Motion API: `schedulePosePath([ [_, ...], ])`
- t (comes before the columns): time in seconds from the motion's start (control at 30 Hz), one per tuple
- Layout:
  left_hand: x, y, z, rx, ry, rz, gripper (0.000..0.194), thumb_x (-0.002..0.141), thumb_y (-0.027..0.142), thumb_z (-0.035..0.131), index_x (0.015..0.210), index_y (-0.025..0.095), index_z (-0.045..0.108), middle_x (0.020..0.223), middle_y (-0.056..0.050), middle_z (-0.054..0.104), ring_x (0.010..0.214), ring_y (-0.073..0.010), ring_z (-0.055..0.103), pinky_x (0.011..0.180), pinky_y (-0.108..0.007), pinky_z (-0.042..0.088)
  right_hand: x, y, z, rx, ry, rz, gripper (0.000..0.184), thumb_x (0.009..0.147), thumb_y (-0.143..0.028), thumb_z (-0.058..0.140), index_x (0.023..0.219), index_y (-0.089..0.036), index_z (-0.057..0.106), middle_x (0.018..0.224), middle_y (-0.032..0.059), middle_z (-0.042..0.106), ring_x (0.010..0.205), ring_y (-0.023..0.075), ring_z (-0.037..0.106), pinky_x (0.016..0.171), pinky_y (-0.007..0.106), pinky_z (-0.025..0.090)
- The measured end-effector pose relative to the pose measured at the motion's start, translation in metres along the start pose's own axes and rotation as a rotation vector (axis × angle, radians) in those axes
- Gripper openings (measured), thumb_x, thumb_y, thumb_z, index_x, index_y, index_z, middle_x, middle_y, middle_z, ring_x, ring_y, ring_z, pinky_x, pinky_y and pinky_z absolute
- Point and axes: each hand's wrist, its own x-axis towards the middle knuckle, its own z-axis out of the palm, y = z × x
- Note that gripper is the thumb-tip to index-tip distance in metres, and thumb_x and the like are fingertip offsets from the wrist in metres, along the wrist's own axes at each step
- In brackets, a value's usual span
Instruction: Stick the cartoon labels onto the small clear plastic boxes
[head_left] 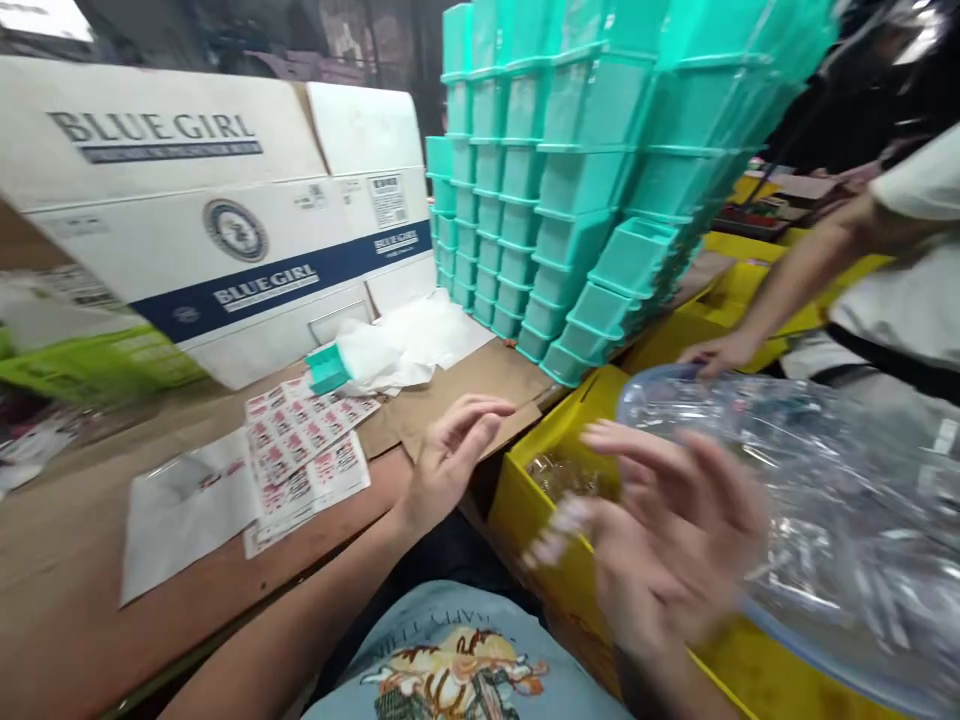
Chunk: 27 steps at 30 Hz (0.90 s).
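My left hand (pixel 450 455) hovers over the edge of the brown cardboard-covered table (pixel 67 560), fingers loosely curled, holding nothing. My right hand (pixel 664 545) is blurred by motion, fingers spread, just over a yellow bin (pixel 525 490) and beside a large clear plastic bag (pixel 840 520) that lies across the bin. Nothing shows in either hand. Sticker sheets (pixel 304 455) with red and black print lie on the table left of my left hand, next to a white sheet (pixel 184 510).
Tall stacks of teal plastic boxes (pixel 585 170) lean at the back. A white "Blue Girl" carton (pixel 217 220) stands at the left, with one teal box (pixel 328 368) and white plastic wrapping (pixel 405 345) before it. Another person's hand (pixel 720 352) reaches in from the right over yellow bins.
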Motion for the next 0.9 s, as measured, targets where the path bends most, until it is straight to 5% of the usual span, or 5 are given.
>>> schedulePosePath([
  [0.17,-0.059,0.0,-0.074,-0.249,0.22,-0.303,0.051,0.099,0.053,0.038,0.108,0.016,0.073,0.119,-0.012,0.068,0.119,-0.0272,0.059,0.108,-0.043,0.041,-0.002,0.008,0.102,0.305,-0.3,0.101,0.051,0.091,-0.019,0.055,0.14,-0.026,0.042,0.117,0.0087,0.062,0.113,0.023,0.06,0.106,0.048,0.042],
  [0.47,-0.097,-0.009,-0.154,-0.159,0.568,-0.212,0.018,0.076,0.03,0.078,0.087,0.016,0.074,0.111,-0.009,0.066,0.11,-0.0234,0.06,0.097,-0.036,0.049,-0.014,-0.005,0.216,0.529,-0.602,0.131,0.048,0.092,-0.019,0.058,0.137,-0.025,0.046,0.114,0.0085,0.063,0.109,0.0227,0.061,0.105,0.048,0.042],
  [0.6,-0.11,-0.008,-0.175,0.023,0.728,-0.132,0.03,0.073,0.029,0.082,0.099,0.02,0.07,0.106,-0.005,0.063,0.105,-0.0196,0.059,0.099,-0.034,0.046,-0.015,-0.011,0.242,0.544,-0.58,0.1,0.046,0.092,-0.016,0.056,0.136,-0.026,0.047,0.112,0.0089,0.063,0.107,0.0241,0.063,0.102,0.051,0.046],
  [0.7,-0.116,0.001,-0.176,0.167,0.74,-0.152,0.019,0.081,0.036,0.075,0.086,0.019,0.07,0.09,-0.004,0.063,0.09,-0.017,0.058,0.09,-0.031,0.048,-0.016,-0.008,0.248,0.418,-0.422,-0.18,0.054,0.086,-0.01,0.061,0.135,-0.029,0.048,0.11,0.007,0.064,0.106,0.0259,0.062,0.103,0.057,0.043],
  [0.9,-0.111,0.002,-0.168,-0.497,0.619,-0.44,0.059,0.091,0.066,0.043,0.088,0.014,0.072,0.088,-0.011,0.07,0.073,-0.0183,0.064,0.068,-0.032,0.054,-0.021,0.016,0.249,0.421,-0.373,-0.383,0.047,0.082,-0.023,0.071,0.124,-0.032,0.052,0.089,0.0014,0.06,0.087,0.0238,0.061,0.102,0.064,0.038],
])
